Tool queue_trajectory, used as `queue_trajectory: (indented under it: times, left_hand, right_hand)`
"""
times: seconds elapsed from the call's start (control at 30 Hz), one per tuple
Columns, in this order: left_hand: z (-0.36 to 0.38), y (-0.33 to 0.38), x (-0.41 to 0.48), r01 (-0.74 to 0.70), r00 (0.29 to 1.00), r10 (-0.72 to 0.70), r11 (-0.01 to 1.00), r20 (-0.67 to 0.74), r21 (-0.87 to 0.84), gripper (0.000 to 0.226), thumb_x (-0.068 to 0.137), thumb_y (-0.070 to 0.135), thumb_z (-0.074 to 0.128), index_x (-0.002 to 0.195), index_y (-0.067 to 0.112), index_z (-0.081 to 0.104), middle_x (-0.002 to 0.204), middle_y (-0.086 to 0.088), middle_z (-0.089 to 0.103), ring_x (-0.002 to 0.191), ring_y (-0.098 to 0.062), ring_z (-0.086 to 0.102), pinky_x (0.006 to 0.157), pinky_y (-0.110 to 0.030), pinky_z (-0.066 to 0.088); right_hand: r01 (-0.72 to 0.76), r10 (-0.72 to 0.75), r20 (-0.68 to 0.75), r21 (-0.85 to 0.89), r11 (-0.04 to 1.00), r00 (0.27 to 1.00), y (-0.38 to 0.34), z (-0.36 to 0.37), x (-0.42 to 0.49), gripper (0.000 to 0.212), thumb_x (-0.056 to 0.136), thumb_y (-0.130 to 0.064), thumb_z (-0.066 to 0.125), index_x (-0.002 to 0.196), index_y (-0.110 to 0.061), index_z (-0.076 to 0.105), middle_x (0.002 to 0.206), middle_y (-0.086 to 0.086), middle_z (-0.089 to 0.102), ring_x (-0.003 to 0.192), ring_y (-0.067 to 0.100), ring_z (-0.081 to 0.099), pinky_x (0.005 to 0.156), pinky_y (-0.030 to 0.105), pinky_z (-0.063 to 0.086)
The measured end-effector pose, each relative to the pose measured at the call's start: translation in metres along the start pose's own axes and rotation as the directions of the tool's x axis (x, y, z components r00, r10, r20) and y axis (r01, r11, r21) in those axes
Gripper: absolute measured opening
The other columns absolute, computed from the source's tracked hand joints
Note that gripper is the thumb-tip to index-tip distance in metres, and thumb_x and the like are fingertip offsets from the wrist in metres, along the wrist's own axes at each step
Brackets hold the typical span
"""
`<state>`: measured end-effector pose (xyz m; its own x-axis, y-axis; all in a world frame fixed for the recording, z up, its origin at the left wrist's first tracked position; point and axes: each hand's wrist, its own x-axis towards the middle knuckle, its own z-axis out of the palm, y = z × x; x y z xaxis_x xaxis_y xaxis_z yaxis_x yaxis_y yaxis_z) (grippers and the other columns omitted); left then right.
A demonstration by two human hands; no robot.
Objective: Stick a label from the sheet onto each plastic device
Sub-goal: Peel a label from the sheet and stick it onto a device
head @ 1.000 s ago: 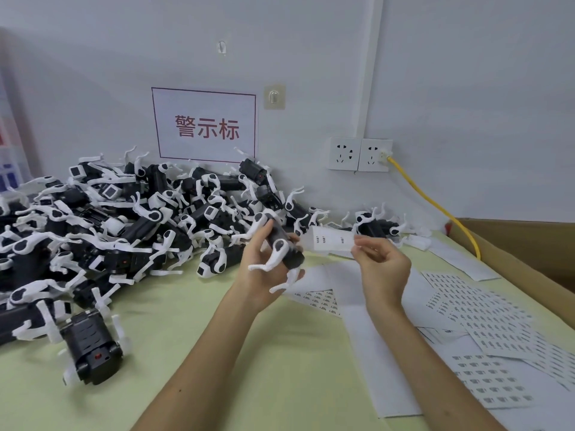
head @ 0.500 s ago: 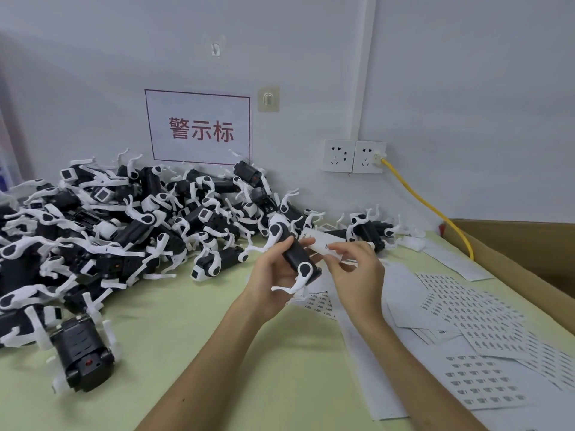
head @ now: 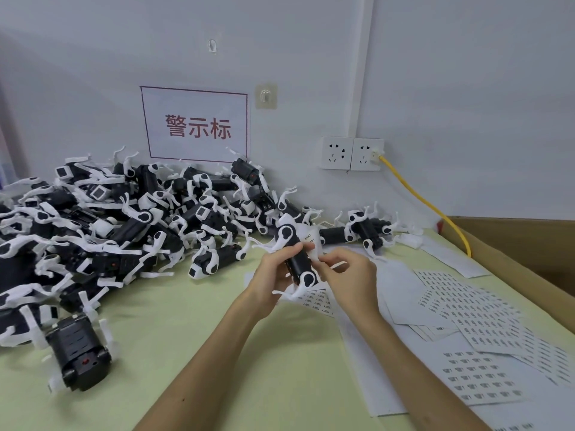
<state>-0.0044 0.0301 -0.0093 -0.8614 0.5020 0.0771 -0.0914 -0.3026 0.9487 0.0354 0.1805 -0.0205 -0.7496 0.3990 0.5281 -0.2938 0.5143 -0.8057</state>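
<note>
My left hand [head: 273, 273] grips a black plastic device with white legs [head: 299, 262], held tilted above the table's middle. My right hand [head: 348, 276] presses its thumb and fingers against the device's right side, pinching a small white label [head: 311, 244] that lies against the black body. Label sheets [head: 479, 377] with rows of small printed labels are spread on the table to the right. A large heap of the same black-and-white devices [head: 124, 225] fills the left and back of the table.
One device [head: 79, 356] lies apart at the near left. A cardboard box [head: 522, 259] edges the table on the right. A yellow cable [head: 426, 203] runs from the wall sockets [head: 351, 154] down behind the box. A sign [head: 196, 124] hangs on the wall.
My right hand moved left from holding a label apart to touching the device. The left hand turned the device and lowered it slightly toward the middle.
</note>
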Motion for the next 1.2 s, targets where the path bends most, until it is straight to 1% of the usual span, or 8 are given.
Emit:
queue_trajectory:
  times: [0.1,0.27,0.37,0.47,0.57,0.7,0.83,1.2]
  left_hand:
    - [-0.0006,0.0017,-0.0013,0.004,1.0,-0.004,1.0,-0.031,0.006,0.029,0.08,0.041,0.066,0.095,0.021,0.08,0.097,-0.012,0.068,0.092,-0.027,0.066,0.086,-0.033,0.053]
    - [-0.0023,0.0007,-0.0021,0.037,0.998,-0.038,0.999,-0.053,-0.019,0.026,0.081,0.035,0.069,0.096,0.018,0.08,0.102,-0.015,0.061,0.101,-0.032,0.058,0.096,-0.041,0.045]
    - [-0.0034,0.0013,-0.0032,0.057,0.997,-0.059,0.998,-0.046,-0.04,0.04,0.08,0.039,0.067,0.107,0.012,0.076,0.106,-0.02,0.06,0.101,-0.034,0.058,0.098,-0.043,0.043]
    - [-0.0042,0.0025,-0.0034,0.053,0.998,-0.054,0.998,-0.019,-0.027,0.047,0.079,0.041,0.065,0.112,0.009,0.075,0.1,-0.021,0.065,0.086,-0.029,0.066,0.087,-0.037,0.05]
    - [-0.0047,0.0009,-0.0022,0.05,0.999,-0.05,0.998,-0.009,-0.034,0.043,0.079,0.04,0.065,0.109,0.011,0.077,0.095,-0.016,0.065,0.077,-0.023,0.067,0.075,-0.031,0.054]
    - [-0.0055,-0.0019,0.0005,0.037,0.999,-0.037,0.998,-0.01,-0.055,0.036,0.079,0.039,0.067,0.101,0.014,0.08,0.098,-0.012,0.065,0.086,-0.024,0.065,0.089,-0.038,0.05]
    - [-0.0065,-0.0035,0.0016,0.041,0.999,-0.043,0.995,-0.024,-0.086,0.039,0.08,0.04,0.067,0.103,0.011,0.078,0.103,-0.02,0.063,0.096,-0.034,0.061,0.098,-0.045,0.045]
    - [-0.0063,-0.0039,0.0019,0.022,0.999,-0.025,0.994,-0.027,-0.108,0.043,0.081,0.039,0.065,0.105,0.006,0.076,0.098,-0.019,0.064,0.093,-0.032,0.062,0.097,-0.045,0.042]
  right_hand:
    - [-0.032,0.03,0.054,0.045,0.998,0.998,-0.002,-0.0007,-0.0022,0.009,0.08,-0.015,0.083,0.074,-0.017,0.076,0.063,-0.003,0.07,0.054,0.014,0.069,0.055,0.017,0.049]
    - [-0.124,0.113,0.137,0.07,0.99,0.984,-0.0057,-0.0033,-0.0018,0.014,0.084,-0.013,0.079,0.071,-0.017,0.076,0.065,-0.005,0.071,0.054,0.015,0.071,0.059,0.03,0.059]
    - [-0.159,0.144,0.155,0.09,0.983,0.977,-0.0075,-0.0046,-0.0011,0.019,0.085,-0.008,0.074,0.068,-0.016,0.075,0.064,-0.005,0.071,0.054,0.018,0.071,0.061,0.037,0.06]
    - [-0.211,0.191,0.155,0.122,0.97,0.969,-0.0081,-0.0059,0.0006,0.021,0.084,-0.004,0.068,0.065,-0.011,0.073,0.065,0.001,0.071,0.056,0.022,0.072,0.062,0.039,0.059]
    - [-0.231,0.209,0.168,0.124,0.965,0.963,-0.0081,-0.0068,0.0018,0.021,0.085,-0.004,0.066,0.066,-0.011,0.073,0.065,0.003,0.071,0.057,0.023,0.072,0.059,0.034,0.059]
    - [-0.26,0.225,0.213,0.154,0.953,0.951,-0.0086,-0.0059,0.0024,0.024,0.087,-0.005,0.064,0.065,-0.012,0.073,0.067,0.005,0.072,0.056,0.023,0.072,0.056,0.029,0.057]
    - [-0.265,0.228,0.225,0.152,0.952,0.947,-0.0078,-0.0041,0.0025,0.02,0.09,-0.009,0.063,0.073,-0.012,0.073,0.069,0.002,0.073,0.056,0.025,0.072,0.055,0.027,0.056]
    - [-0.279,0.243,0.208,0.169,0.945,0.947,-0.0061,-0.0029,0.0036,0.015,0.095,-0.011,0.061,0.082,-0.01,0.069,0.067,0.002,0.073,0.054,0.022,0.07,0.057,0.031,0.058]
